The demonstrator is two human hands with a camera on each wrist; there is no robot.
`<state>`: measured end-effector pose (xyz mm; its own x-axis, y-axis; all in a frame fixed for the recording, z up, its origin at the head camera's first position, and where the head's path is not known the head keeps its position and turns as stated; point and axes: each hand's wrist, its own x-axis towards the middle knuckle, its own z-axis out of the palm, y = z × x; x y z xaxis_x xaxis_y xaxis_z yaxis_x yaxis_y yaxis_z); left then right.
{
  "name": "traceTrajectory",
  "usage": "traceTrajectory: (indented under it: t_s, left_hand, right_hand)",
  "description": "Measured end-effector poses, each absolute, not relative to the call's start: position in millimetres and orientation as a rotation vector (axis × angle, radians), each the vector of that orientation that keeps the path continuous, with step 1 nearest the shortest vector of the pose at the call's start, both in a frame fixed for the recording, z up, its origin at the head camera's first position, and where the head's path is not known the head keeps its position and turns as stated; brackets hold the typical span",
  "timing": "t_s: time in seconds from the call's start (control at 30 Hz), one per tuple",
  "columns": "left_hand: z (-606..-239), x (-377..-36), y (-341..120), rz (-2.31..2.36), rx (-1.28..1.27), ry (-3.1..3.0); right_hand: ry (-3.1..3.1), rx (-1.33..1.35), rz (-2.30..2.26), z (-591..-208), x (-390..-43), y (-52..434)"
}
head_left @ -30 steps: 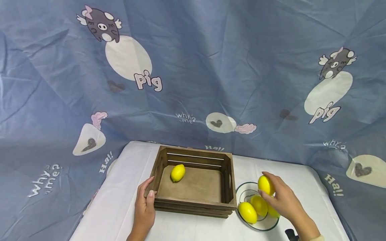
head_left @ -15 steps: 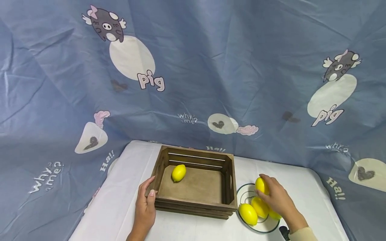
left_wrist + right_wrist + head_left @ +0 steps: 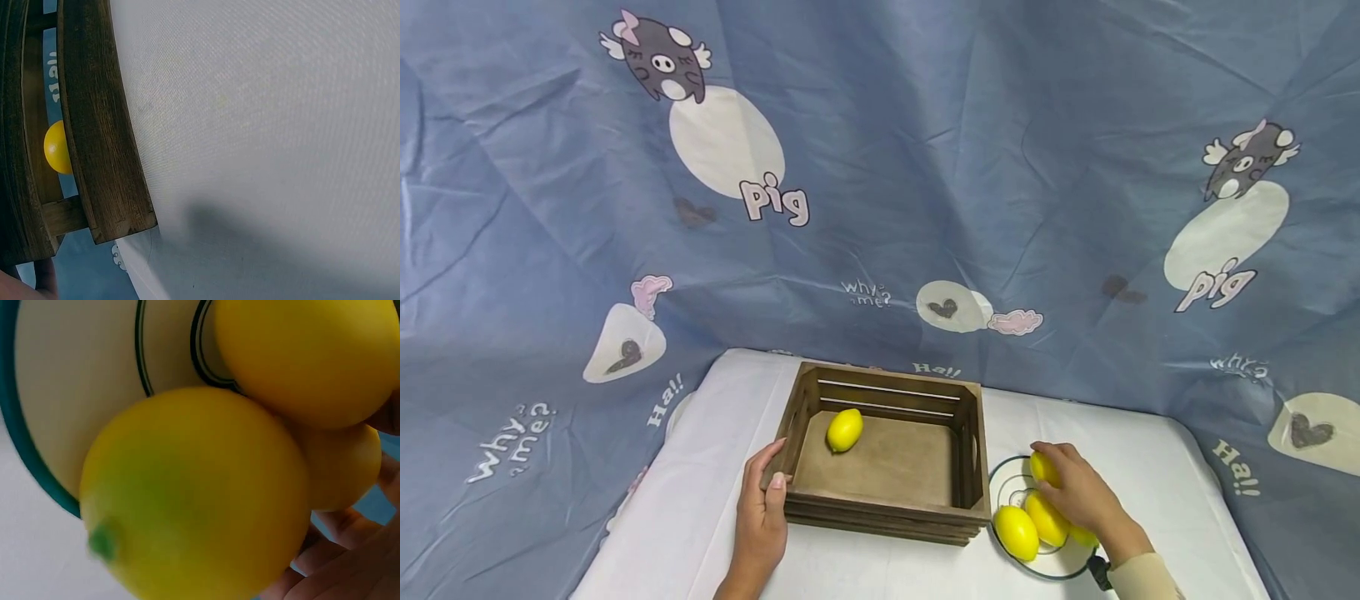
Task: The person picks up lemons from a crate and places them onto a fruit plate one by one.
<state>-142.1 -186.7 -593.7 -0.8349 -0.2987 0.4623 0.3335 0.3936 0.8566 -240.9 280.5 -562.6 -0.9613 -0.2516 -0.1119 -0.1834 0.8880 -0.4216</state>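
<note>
A dark wooden crate (image 3: pixel 887 510) stands on the white table with one yellow lemon (image 3: pixel 844 430) in its back left part. My left hand (image 3: pixel 772 468) grips the crate's front left corner, thumb over the rim. In the left wrist view the crate's slats (image 3: pixel 100 125) and that lemon (image 3: pixel 56 147) show. My right hand (image 3: pixel 1060 479) holds a second lemon (image 3: pixel 1042 467) low over a green-rimmed plate (image 3: pixel 1009 479). Two more lemons (image 3: pixel 1016 532) lie on the plate, and another is partly hidden under the hand. The right wrist view shows lemons (image 3: pixel 194 494) close up on the plate (image 3: pixel 75 394).
The white tablecloth (image 3: pixel 715 467) covers the table, with bare cloth left of the crate and behind the plate. A blue curtain (image 3: pixel 925 167) printed with pigs hangs close behind. A small dark object (image 3: pixel 1099 573) sits by my right wrist.
My right hand has lowered the lemon it holds down and slightly left, close to the other lemons on the plate. My left hand stays on the crate corner.
</note>
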Motion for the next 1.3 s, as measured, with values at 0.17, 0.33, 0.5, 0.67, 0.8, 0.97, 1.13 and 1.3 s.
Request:
traceTrajectory:
  t_s: [0.17,0.33,0.5,0.67,0.8,0.97,1.13,1.3]
  left_hand:
    - [-594.4,-142.5,-186.9,-1.469,-0.042,-2.087]
    - [-596.7,-142.2,-186.9,-1.448,-0.043,-2.084]
    - [-595.0,-142.3,-187.5,-1.447,-0.051,-2.082]
    - [-593.3,-142.3,-187.3,-1.442,-0.064,-2.076]
    - [-592.5,-142.0,-187.3,-1.452,-0.066,-2.070]
    - [-593.2,-141.7,-187.5,-1.464,-0.048,-2.073]
    - [-593.3,-141.7,-187.5,-1.460,-0.037,-2.086]
    - [-593.0,-141.6,-187.0,-1.457,-0.043,-2.081]
  right_hand:
    - [2.881,-0.352,-0.588,-565.6,-243.7,277.5]
    - [2.875,-0.350,-0.573,-568.4,-244.7,275.3]
    - [2.888,-0.333,-0.553,-573.5,-244.8,273.6]
    - [2.898,-0.321,-0.525,-575.9,-244.4,271.3]
    - [2.905,-0.316,-0.502,-573.3,-243.3,268.1]
    - [2.932,-0.295,-0.439,-568.6,-240.8,263.7]
    - [2.973,-0.287,-0.370,-562.6,-239.5,259.9]
    - [3.016,-0.295,-0.384,-550.2,-237.5,253.9]
